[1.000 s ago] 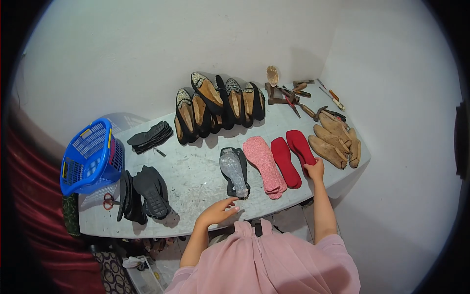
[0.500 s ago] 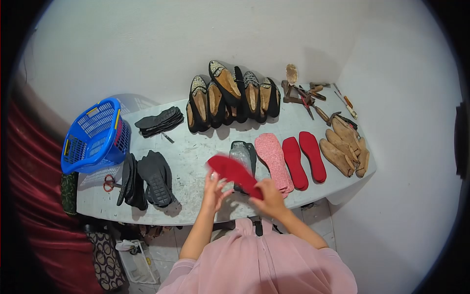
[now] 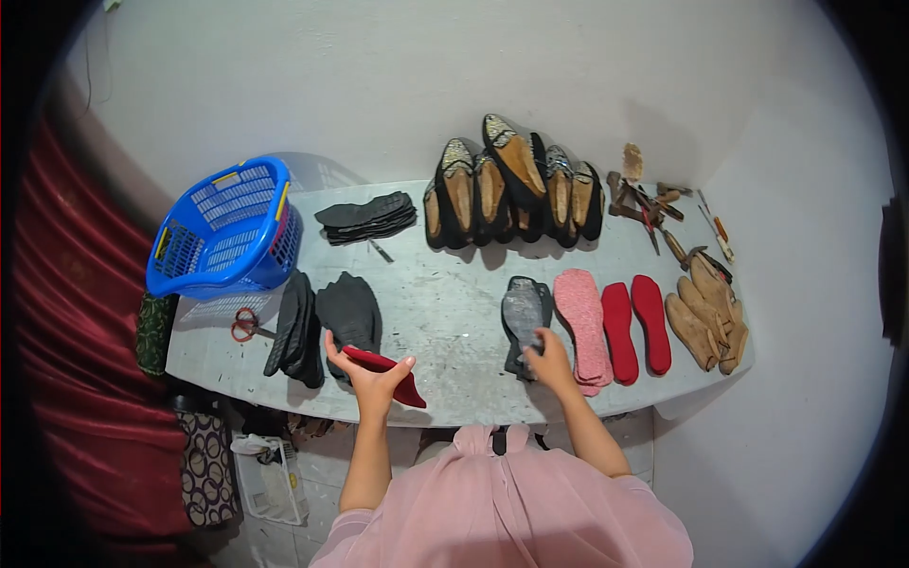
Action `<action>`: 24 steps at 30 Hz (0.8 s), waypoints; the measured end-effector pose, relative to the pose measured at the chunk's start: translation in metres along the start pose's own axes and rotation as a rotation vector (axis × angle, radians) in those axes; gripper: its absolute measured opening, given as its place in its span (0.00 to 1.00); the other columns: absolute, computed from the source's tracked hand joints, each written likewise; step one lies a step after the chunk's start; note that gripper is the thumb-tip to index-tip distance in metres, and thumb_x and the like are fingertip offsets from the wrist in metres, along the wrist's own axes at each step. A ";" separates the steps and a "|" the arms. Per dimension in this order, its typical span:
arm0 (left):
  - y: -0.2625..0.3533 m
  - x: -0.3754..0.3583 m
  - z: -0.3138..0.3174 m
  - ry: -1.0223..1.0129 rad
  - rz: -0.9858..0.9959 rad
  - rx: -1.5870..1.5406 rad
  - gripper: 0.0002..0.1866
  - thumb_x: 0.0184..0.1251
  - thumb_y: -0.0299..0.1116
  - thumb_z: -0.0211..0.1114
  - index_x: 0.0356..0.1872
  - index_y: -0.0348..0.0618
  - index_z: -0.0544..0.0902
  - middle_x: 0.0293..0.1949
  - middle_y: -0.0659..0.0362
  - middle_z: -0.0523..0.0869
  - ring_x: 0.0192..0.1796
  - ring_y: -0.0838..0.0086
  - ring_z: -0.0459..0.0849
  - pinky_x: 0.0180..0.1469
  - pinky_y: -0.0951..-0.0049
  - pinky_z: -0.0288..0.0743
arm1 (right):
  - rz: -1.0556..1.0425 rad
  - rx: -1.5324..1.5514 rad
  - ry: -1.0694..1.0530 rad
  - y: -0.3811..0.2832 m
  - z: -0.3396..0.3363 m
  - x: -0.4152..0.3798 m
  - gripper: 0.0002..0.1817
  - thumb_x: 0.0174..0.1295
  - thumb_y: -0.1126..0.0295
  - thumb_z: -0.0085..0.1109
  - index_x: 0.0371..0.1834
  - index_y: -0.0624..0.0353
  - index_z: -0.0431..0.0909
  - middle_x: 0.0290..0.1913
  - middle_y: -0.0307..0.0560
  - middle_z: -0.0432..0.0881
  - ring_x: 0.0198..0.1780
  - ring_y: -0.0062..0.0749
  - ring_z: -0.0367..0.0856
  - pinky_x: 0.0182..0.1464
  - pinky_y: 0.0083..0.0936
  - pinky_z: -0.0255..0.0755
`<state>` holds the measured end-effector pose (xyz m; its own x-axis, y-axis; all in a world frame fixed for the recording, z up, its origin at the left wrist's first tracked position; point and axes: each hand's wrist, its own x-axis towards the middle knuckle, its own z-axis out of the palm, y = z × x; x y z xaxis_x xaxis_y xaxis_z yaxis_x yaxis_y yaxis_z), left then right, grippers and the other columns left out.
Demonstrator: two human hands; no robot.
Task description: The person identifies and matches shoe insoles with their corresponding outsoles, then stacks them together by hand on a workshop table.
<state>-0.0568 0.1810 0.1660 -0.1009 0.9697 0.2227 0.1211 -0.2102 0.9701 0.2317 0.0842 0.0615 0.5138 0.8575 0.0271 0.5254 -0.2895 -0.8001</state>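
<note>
A red sole-shaped piece [image 3: 405,386] is gripped in my left hand [image 3: 372,379], just in front of a stack of dark textured soles [image 3: 348,310]. My right hand [image 3: 551,363] reaches onto a stack of dark soles with a greyish top piece [image 3: 524,308]; its fingers are bent at that stack's lower right edge, and what they hold, if anything, is hidden. Beside the stack lie pink speckled insoles [image 3: 579,327]. Further right are two red insoles [image 3: 618,331], lying side by side.
Black shoes with patterned toes [image 3: 511,175] stand at the back. A blue basket [image 3: 222,227], red-handled scissors [image 3: 246,325] and more dark soles [image 3: 367,218] are on the left. Wooden shoe lasts [image 3: 701,317] and hand tools [image 3: 653,204] lie at the right.
My left hand has moved left with the red piece. My right hand has let go of it and moved right to the grey-topped stack. The view has shifted left.
</note>
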 end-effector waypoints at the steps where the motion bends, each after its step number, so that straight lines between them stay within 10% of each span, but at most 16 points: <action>1: 0.003 0.004 -0.005 -0.004 0.029 0.028 0.53 0.40 0.26 0.73 0.69 0.54 0.49 0.50 0.59 0.61 0.45 0.74 0.68 0.45 0.74 0.70 | 0.017 -0.088 0.028 0.007 0.003 0.008 0.28 0.50 0.65 0.62 0.53 0.66 0.68 0.52 0.60 0.72 0.53 0.51 0.71 0.55 0.40 0.66; 10: 0.012 0.048 -0.041 0.131 -0.108 -0.591 0.37 0.56 0.43 0.48 0.71 0.53 0.52 0.63 0.56 0.65 0.59 0.68 0.69 0.53 0.65 0.67 | 0.434 -0.409 0.073 -0.020 0.020 0.028 0.41 0.38 0.61 0.73 0.58 0.62 0.65 0.55 0.55 0.72 0.58 0.51 0.67 0.54 0.46 0.63; 15: 0.025 0.060 -0.034 -0.032 -0.118 -0.739 0.31 0.66 0.48 0.42 0.71 0.58 0.52 0.60 0.53 0.70 0.55 0.65 0.74 0.48 0.64 0.75 | 0.094 -0.152 0.045 0.021 0.044 0.030 0.16 0.52 0.71 0.59 0.38 0.59 0.62 0.36 0.50 0.72 0.40 0.40 0.76 0.43 0.31 0.69; 19: 0.030 0.054 -0.011 -0.334 -0.188 -0.824 0.31 0.69 0.57 0.38 0.71 0.61 0.51 0.57 0.50 0.72 0.55 0.62 0.76 0.46 0.62 0.78 | 0.351 0.646 -0.013 -0.011 0.034 0.020 0.16 0.62 0.75 0.47 0.52 0.58 0.57 0.40 0.45 0.72 0.27 0.26 0.76 0.29 0.23 0.72; 24: 0.056 0.039 0.033 -0.567 -0.259 -0.911 0.36 0.67 0.61 0.40 0.70 0.54 0.51 0.56 0.47 0.71 0.55 0.57 0.75 0.49 0.61 0.76 | 0.206 0.789 -0.166 -0.108 -0.028 -0.009 0.29 0.64 0.66 0.52 0.67 0.56 0.54 0.48 0.47 0.71 0.27 0.21 0.75 0.29 0.19 0.71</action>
<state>-0.0218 0.2108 0.2256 0.4778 0.8652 0.1520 -0.6347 0.2204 0.7406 0.1896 0.0953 0.1642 0.4089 0.8892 -0.2052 -0.2299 -0.1173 -0.9661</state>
